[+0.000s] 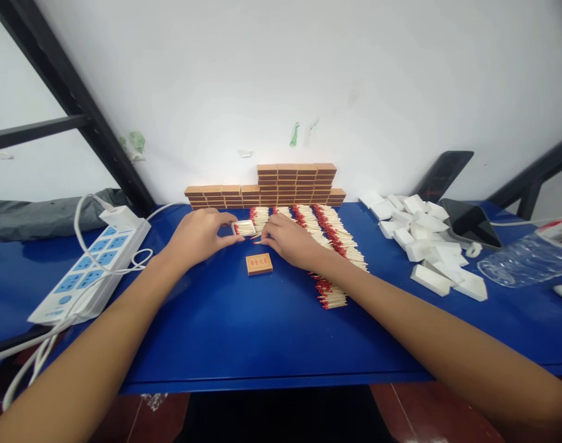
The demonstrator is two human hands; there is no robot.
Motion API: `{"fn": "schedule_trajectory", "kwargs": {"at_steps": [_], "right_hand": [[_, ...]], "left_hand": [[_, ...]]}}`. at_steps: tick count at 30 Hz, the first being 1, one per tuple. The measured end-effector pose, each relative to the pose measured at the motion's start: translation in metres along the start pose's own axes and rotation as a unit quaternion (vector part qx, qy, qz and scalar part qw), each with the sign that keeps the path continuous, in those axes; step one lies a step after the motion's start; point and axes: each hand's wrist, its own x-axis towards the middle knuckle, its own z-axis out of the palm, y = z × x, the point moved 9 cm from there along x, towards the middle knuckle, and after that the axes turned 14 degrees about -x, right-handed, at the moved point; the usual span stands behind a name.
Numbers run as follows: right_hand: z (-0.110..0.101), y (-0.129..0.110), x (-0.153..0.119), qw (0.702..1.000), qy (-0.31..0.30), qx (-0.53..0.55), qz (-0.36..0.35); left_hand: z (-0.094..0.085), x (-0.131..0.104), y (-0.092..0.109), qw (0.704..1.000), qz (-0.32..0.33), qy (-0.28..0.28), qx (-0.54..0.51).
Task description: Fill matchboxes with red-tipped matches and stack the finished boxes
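White tray (245,235) with matches (244,227) is pinched by the left hand's (195,237) fingers mid-frame; the right hand's (290,241) pinch one match (257,243).

Blue tabletop (207,332), white tray (243,228), red-tipped pale matches (335,231), orange-brown matchbox (259,264) with red lettering, white power strip (91,267) with blue panels.

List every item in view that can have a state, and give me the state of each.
White matchbox tray: upright, holding matches, gripped by the left hand.
Thin red-headed wooden match: pinched in the right hand.
Orange cardboard matchbox: flat, lettering up.
Brown-sided matchboxes: stacked by the wall.
Loose red-headed matches: in rows.
Small white pieces: heaped.
Clear plastic bottle: on its side.
White-and-blue power strip: white adapter plugged in.
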Motion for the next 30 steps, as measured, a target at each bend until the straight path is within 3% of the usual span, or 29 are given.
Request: {"fn": "schedule_trajectory", "kwargs": {"at_steps": [4, 9, 16, 22, 30], "right_hand": [[-0.001, 0.002, -0.001, 1.0, -0.004, -0.02, 0.001], [-0.024, 0.005, -0.003, 0.997, 0.067, 0.011, 0.028], [-0.029, -0.012, -0.004, 0.995, 0.099, 0.01, 0.022], [-0.034, 0.0, -0.006, 0.992, 0.12, 0.019, 0.032], [-0.013, 0.001, -0.003, 0.998, 0.048, -0.039, 0.003]], "left_hand": [[0.0, 0.0, 0.0, 1.0, -0.003, -0.004, -0.002], [0.002, 0.0, 0.008, 0.999, 0.012, 0.002, -0.031], [0.015, -0.003, 0.026, 0.994, 0.057, 0.004, -0.089], [0.005, -0.001, 0.015, 0.996, 0.026, 0.013, -0.083], [-0.005, 0.0, 0.002, 0.999, -0.011, 0.029, -0.039]]}}
